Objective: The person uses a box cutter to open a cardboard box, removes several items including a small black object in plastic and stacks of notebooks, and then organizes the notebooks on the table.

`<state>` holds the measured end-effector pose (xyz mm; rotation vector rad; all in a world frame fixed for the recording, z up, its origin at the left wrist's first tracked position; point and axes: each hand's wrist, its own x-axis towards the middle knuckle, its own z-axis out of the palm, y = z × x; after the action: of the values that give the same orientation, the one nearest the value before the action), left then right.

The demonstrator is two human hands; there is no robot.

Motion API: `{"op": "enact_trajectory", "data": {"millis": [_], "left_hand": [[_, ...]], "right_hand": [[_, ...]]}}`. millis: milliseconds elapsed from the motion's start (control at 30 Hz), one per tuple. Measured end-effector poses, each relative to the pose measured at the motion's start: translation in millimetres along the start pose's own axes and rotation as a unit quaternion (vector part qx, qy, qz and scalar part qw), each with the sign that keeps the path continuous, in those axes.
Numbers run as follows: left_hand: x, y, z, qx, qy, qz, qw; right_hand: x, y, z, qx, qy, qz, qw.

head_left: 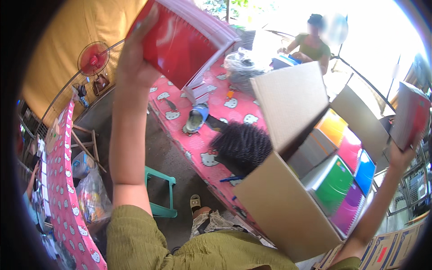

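Note:
My left hand (135, 60) grips a thick stack of red-covered spiral notebooks (177, 51), raised over the pink patterned table. At the far right, my right hand (399, 157) holds up another stack of red notebooks (409, 117). Between my arms stands an open cardboard box (283, 209), tilted in view, flaps spread. Inside it are stacks of spiral notebooks with orange (334, 123), pink (349, 148), blue (365, 168), green (334, 184) and purple (348, 209) covers. Beside the box lies a bundle of black binding coils (243, 146).
A tape dispenser (196, 119), a blue pen (231, 179) and a clear plastic bag (245, 67) lie on the pink tablecloth (168, 96). Across it sits another person (310, 45). A teal stool (168, 195) stands left; flat cartons (382, 247) are at lower right.

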<state>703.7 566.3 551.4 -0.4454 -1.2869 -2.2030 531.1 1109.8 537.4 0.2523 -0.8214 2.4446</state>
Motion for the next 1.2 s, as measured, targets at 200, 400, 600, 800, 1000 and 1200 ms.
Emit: {"op": "enact_trajectory", "data": {"millis": [200, 400, 600, 800, 1000, 1200], "left_hand": [[-37, -60, -228, -0.003, 0.383, -0.102, 0.918], [-60, -148, -402, -0.035, 0.456, -0.22, 0.862], [-27, -202, -435, -0.091, 0.44, -0.259, 0.855], [4, -238, -426, -0.071, 0.465, -0.34, 0.814], [4, -239, -456, -0.014, 0.233, -0.233, 0.944], [15, -188, -433, -0.256, 0.373, -0.326, 0.83]], "right_hand": [[-66, -21, 13, -0.039, -0.002, -0.042, 0.998], [-226, 73, 75, -0.106, -0.012, -0.087, 0.991], [-386, 230, 151, -0.094, -0.087, 0.119, 0.985], [-418, 442, 187, -0.107, -0.07, 0.422, 0.898], [-414, 577, 188, -0.097, -0.069, 0.497, 0.86], [-423, 620, 183, -0.188, -0.097, 0.509, 0.834]]}}
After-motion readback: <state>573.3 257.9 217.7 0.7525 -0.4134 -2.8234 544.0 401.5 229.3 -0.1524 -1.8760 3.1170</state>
